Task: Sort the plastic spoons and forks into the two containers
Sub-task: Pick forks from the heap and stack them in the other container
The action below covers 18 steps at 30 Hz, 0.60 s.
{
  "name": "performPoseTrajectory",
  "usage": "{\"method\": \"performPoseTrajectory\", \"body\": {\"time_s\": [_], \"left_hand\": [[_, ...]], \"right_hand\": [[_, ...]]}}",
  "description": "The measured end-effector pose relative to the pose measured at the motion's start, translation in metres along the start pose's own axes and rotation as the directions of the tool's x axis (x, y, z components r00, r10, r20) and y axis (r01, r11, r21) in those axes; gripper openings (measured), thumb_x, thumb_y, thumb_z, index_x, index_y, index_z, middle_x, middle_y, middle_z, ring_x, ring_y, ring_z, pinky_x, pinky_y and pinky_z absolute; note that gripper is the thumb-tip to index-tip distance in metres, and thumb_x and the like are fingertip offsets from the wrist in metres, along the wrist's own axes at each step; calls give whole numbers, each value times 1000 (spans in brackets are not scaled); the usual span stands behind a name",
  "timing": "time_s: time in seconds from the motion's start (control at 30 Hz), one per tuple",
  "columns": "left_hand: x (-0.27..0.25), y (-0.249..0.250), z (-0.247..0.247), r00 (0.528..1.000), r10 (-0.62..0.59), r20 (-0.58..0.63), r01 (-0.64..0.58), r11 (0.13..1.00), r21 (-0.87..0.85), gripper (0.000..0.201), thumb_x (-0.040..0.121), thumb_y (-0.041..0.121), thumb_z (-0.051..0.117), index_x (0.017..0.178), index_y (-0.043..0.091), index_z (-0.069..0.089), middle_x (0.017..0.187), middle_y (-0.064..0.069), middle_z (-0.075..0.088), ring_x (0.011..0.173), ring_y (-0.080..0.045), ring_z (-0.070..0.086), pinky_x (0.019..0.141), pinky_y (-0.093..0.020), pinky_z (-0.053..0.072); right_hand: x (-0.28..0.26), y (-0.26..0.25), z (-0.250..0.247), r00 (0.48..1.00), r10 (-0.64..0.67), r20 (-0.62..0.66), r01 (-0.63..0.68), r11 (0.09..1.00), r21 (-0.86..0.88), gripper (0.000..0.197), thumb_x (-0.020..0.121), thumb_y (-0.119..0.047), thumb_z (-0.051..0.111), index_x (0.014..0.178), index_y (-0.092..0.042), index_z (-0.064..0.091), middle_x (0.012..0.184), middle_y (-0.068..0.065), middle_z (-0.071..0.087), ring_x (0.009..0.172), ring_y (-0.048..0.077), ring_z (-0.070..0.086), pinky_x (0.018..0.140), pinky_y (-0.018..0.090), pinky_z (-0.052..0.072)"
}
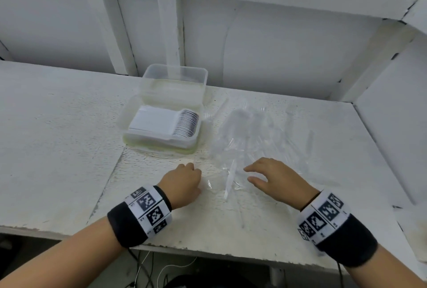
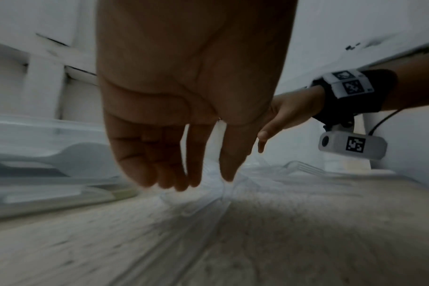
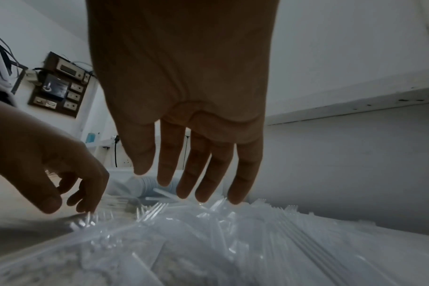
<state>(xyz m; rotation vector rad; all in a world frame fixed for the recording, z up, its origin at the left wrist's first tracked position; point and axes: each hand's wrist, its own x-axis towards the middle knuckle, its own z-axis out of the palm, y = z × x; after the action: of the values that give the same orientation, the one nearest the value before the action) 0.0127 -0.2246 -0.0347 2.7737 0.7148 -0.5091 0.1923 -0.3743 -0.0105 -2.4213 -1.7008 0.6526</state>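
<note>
A loose pile of clear forks (image 1: 251, 135) lies on the white bench (image 1: 57, 126), right of centre, partly on or in a clear plastic bag (image 1: 221, 172); how bag and forks overlap cannot be made out. One white utensil (image 1: 230, 178) lies on the near edge of the pile, between the two hands; whether it is a spoon or a fork cannot be told.

Left of the pile, just beside it, stands the near container (image 1: 129, 114), clear, holding a tight stack of white spoons (image 1: 184, 123) with bowls to the right. The far container (image 1: 147, 75), also clear, stands directly behind it, touching or nearly so; it appears empty.

The right hand (image 1: 277, 181) hovers palm-down over the near part of the pile, fingers spread and nearly straight, holding nothing; the right wrist view shows fingertips (image 3: 186, 191) just above the fork tines. The left hand (image 1: 182, 183) sits near the pile's left edge, fingers loosely curled. The left wrist view shows a thin white strip between its fingers, but motion blur prevents confirming a grasp.

Both wrists carry black bands with printed markers. White panels and a frame close the bench at the back and right. Cables hang below the front edge.
</note>
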Motion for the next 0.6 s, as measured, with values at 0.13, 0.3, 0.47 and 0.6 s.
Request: {"method": "performPoseTrajectory", "body": {"time_s": [0.13, 0.3, 0.47, 0.6], "left_hand": [[2, 4, -1, 998, -39, 44, 39, 999, 18, 18, 95, 16, 39, 105, 4, 49, 108, -11, 52, 85, -24, 47, 70, -29, 34], [-1, -5, -9, 994, -35, 102, 53, 983, -174, 15, 90, 12, 43, 76, 18, 39, 84, -1, 48, 76, -19, 42, 58, -24, 31], [-10, -13, -18, 990, -93, 110, 122, 948, -295, 6, 93, 15, 41, 96, 18, 45, 87, 3, 53, 79, -17, 48, 65, -25, 36], [-16, -22, -20, 989, -125, 81, 142, 956, -258, 29, 97, 17, 36, 116, 12, 57, 117, -2, 60, 105, -19, 54, 84, -26, 42]], "right_hand": [[-9, -3, 7, 1000, 4, -16, -3, 1000, 18, 32, 95, -36, 47, 124, -26, 57, 117, -4, 59, 106, 11, 54, 89, 23, 42], [-2, -21, 11, 1000, 20, 14, -20, 1000, -9, 28, 94, -41, 46, 107, -21, 62, 100, -3, 62, 80, 8, 51, 73, 23, 43], [12, -45, 18, 988, 115, 107, -100, 986, -134, 42, 88, -55, 50, 99, -15, 54, 84, 1, 54, 77, 16, 52, 63, 27, 42], [19, -46, 25, 980, 155, 128, -143, 985, -100, 19, 93, -30, 48, 85, -12, 49, 79, 1, 48, 72, 18, 48, 58, 25, 36]]}}
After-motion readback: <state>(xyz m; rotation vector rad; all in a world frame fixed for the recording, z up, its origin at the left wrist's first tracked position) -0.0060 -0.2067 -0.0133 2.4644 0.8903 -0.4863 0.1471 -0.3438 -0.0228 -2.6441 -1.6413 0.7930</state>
